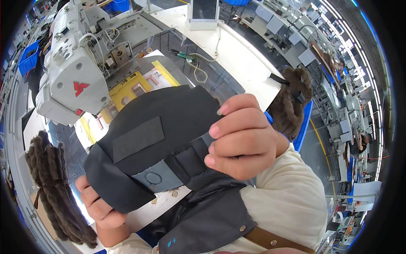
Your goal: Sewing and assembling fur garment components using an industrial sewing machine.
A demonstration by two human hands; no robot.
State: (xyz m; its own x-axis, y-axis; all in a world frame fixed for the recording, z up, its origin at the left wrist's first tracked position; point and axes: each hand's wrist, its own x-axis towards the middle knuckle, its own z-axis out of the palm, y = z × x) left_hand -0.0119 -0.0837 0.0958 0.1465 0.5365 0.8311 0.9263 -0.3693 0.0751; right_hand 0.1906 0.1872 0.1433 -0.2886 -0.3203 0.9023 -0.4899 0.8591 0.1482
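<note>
Both hands hold up a black fabric piece (182, 106) in front of my chest. A darker rectangular patch (138, 139) lies on its face. Along its lower edge run a grey-blue panel (157, 175) with a round outline and a ribbed black section (189, 163). My right hand (245, 139) closes its fingers over the right end of the piece. At the lower left corner my left hand (99, 205) grips the edge, its fingers curled and partly behind the fabric.
A white industrial sewing machine (74, 80) stands at the far left, with a yellow template (131, 91) beside it. Brown furry bundles lie at left (53, 182) and right (292, 101), the right one over a blue bin (305, 127). Thread snips (182, 55) rest on the table.
</note>
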